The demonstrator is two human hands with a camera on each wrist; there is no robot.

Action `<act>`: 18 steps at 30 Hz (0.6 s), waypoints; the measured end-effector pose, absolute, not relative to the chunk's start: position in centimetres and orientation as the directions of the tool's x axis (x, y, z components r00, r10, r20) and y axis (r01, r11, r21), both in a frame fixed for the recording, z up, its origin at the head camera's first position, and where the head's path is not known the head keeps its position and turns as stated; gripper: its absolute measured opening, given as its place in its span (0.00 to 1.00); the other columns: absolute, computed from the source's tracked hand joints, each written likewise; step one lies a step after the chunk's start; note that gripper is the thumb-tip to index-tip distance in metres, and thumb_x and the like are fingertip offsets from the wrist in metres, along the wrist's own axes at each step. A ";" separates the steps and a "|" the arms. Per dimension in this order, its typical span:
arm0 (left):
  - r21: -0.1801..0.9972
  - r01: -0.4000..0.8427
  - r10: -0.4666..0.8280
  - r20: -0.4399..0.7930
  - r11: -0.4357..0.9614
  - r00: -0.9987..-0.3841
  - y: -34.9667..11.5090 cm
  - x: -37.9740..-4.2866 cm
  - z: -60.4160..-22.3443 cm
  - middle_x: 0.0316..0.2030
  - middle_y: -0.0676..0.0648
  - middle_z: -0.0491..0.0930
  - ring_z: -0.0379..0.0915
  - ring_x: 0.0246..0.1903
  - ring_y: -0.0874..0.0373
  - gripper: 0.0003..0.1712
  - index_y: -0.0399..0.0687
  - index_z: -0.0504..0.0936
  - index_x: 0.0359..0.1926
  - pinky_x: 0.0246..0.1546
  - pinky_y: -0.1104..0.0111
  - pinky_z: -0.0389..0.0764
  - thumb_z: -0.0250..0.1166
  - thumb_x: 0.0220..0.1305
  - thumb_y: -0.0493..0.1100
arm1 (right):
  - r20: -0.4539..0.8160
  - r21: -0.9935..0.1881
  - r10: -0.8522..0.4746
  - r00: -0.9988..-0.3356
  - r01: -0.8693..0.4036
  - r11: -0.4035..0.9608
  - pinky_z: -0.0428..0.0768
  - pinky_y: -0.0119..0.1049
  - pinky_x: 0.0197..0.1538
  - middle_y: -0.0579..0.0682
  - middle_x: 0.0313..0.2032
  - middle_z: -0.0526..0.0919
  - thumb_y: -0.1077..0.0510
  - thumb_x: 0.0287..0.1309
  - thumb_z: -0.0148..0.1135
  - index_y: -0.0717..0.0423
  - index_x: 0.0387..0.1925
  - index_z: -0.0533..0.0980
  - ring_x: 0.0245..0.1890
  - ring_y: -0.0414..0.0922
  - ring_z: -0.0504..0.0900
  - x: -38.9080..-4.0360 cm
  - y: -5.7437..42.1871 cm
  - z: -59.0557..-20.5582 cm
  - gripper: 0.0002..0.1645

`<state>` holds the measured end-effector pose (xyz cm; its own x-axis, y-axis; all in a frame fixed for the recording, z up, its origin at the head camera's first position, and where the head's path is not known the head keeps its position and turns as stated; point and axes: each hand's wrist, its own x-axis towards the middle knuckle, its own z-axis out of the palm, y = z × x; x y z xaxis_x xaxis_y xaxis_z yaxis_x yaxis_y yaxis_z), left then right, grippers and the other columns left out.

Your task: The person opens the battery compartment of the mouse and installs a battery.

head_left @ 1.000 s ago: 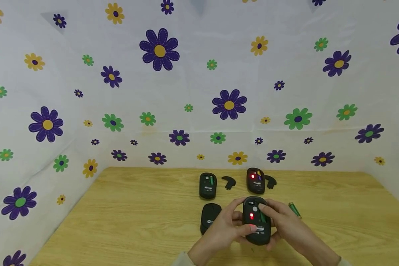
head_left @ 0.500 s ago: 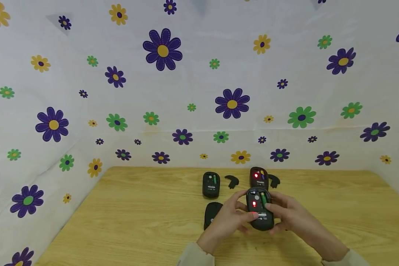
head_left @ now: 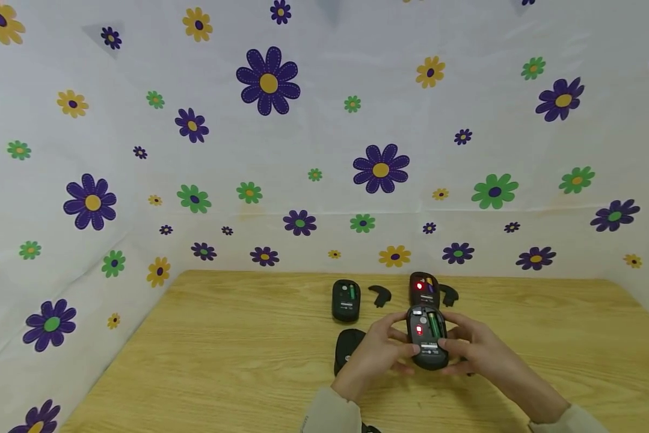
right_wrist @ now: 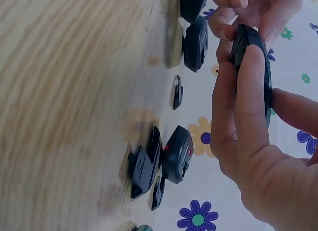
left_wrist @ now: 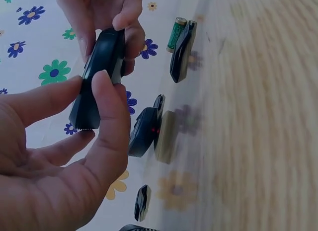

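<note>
A black computer mouse (head_left: 429, 355) is held underside up over the table between both hands. Its battery compartment is uncovered, and a green battery (head_left: 434, 325) lies in it; a red light glows on the underside. My left hand (head_left: 375, 352) grips the mouse's left side, thumb on the underside near the label. My right hand (head_left: 481, 349) holds the right side, its thumb at the lower end of the compartment. In the left wrist view, the mouse (left_wrist: 92, 99) is seen edge-on between both hands' fingers. The right wrist view shows right fingers along the edge of the mouse (right_wrist: 240, 48).
Two upturned mice, one left (head_left: 346, 310) and one red-lit (head_left: 424, 285), stand at the back beside curved black covers (head_left: 380, 295). Another mouse (head_left: 347, 346) sits partly behind the left hand. A loose green battery (left_wrist: 177, 35) and a black cover (left_wrist: 183, 57) appear in the left wrist view.
Both hands have carried the mouse farther from me, over the back-right mouse's lower edge in the head view. The right thumb has slid down from the compartment's upper end, baring the battery.
</note>
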<state>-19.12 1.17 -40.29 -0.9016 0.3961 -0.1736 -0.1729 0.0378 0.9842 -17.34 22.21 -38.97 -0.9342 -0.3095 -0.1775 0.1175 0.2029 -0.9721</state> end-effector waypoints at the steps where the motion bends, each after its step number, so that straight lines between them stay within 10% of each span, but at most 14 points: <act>1: 0.983 -0.176 0.392 -0.179 0.046 -0.902 1.2 -19.1 -40.3 0.40 0.43 0.76 0.82 0.31 0.54 0.38 0.46 0.70 0.72 0.29 0.63 0.89 0.67 0.62 0.26 | -0.180 -0.969 -0.302 -0.936 0.116 0.218 0.89 0.45 0.38 0.66 0.47 0.74 0.67 0.71 0.53 0.79 0.73 0.44 0.37 0.50 0.83 -17.4 22.2 -39.0 0.41; 18: 0.941 -0.153 0.385 -0.267 0.301 -0.883 2.2 -19.2 -40.6 0.36 0.47 0.83 0.80 0.29 0.57 0.29 0.37 0.73 0.65 0.23 0.67 0.85 0.69 0.64 0.30 | -0.199 -0.921 -0.319 -0.927 0.066 0.383 0.89 0.43 0.36 0.59 0.37 0.77 0.71 0.60 0.59 0.86 0.54 0.64 0.33 0.47 0.82 -18.1 23.5 -40.0 0.26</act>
